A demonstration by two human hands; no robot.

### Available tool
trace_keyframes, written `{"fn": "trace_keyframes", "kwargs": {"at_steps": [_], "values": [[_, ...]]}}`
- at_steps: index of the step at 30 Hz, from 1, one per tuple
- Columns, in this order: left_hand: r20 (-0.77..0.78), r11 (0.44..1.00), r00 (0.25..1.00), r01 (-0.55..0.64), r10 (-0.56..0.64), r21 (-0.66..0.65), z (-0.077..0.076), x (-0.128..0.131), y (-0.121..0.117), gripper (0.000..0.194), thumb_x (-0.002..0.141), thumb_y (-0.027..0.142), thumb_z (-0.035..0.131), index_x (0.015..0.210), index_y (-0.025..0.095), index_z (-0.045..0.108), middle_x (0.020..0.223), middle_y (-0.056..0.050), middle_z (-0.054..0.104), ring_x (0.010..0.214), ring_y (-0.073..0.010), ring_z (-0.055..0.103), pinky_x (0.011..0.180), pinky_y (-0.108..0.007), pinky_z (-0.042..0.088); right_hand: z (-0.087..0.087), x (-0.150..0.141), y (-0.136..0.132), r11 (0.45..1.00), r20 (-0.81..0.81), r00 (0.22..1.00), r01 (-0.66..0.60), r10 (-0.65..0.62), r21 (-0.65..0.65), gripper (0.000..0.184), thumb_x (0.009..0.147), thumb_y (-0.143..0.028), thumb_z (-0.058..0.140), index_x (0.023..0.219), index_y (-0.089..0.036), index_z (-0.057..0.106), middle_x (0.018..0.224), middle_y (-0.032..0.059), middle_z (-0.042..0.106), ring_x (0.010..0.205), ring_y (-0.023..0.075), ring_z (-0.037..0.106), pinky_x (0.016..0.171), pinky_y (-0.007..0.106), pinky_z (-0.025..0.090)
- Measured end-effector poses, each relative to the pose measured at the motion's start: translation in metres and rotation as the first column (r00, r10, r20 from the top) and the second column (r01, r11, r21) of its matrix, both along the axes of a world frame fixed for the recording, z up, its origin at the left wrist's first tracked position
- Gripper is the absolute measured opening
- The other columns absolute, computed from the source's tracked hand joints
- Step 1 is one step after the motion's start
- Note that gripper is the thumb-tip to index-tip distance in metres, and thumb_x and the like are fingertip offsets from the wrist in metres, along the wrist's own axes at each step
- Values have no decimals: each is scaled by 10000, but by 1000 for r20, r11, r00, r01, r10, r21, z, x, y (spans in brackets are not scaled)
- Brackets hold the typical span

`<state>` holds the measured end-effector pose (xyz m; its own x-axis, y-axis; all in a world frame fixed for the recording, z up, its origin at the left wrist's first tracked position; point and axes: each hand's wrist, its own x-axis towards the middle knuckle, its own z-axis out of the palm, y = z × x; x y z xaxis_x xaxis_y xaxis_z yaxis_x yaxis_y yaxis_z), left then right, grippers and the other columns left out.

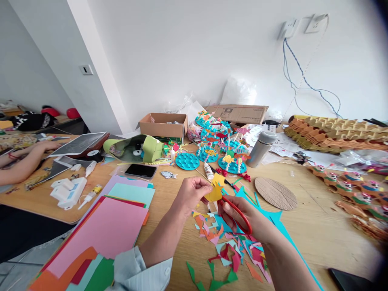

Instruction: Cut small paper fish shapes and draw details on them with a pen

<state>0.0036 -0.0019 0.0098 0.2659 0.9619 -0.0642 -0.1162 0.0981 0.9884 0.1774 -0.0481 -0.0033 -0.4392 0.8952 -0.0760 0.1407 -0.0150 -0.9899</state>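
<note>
Item 1: co-worker's hand [39,147], far left, flat, palm down on a tan desk.
Item 2: stack of pink, teal & orange craft card sheets [97,230], lower left.
Item 3: person's left hand [190,193], forearm in from lower left, pale blue cuff; fingers closed, pinching item 4.
Item 4: small yellow cut-paper piece [215,189], held in air btw hands, above light wood table [321,238].
Item 5: red-handled scissors [246,218], blades hidden.
Item 6: right hand [235,214], forearm in from lower right, gripping item 5.
Item 7: multicoloured paper scraps [224,250], on table below hands.
Item 8: oval corrugated cardboard disc [275,193], right of hands.
</note>
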Motion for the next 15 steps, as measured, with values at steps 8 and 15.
{"fn": "trace_keyframes", "kwargs": {"at_steps": [8,15], "values": [[12,1000,1000,-19,19,-3,-1,1,-1,219,601,338,706,643,139,624,598,-26,623,477,-96,523,421,-198,436,0,0,1,1000,-9,1000,-8,8,2,484,856,-654,491,745,-183,510,507,-40,479,417,82,397,388,211,286],[35,999,999,-31,32,-14,-3,4,0,201,604,321,691,647,135,628,591,-26,633,468,-93,523,420,-197,441,0,-1,0,1000,-13,1000,4,-4,-6,484,854,-659,490,740,-189,507,501,-44,473,410,82,391,381,213,283]]}}
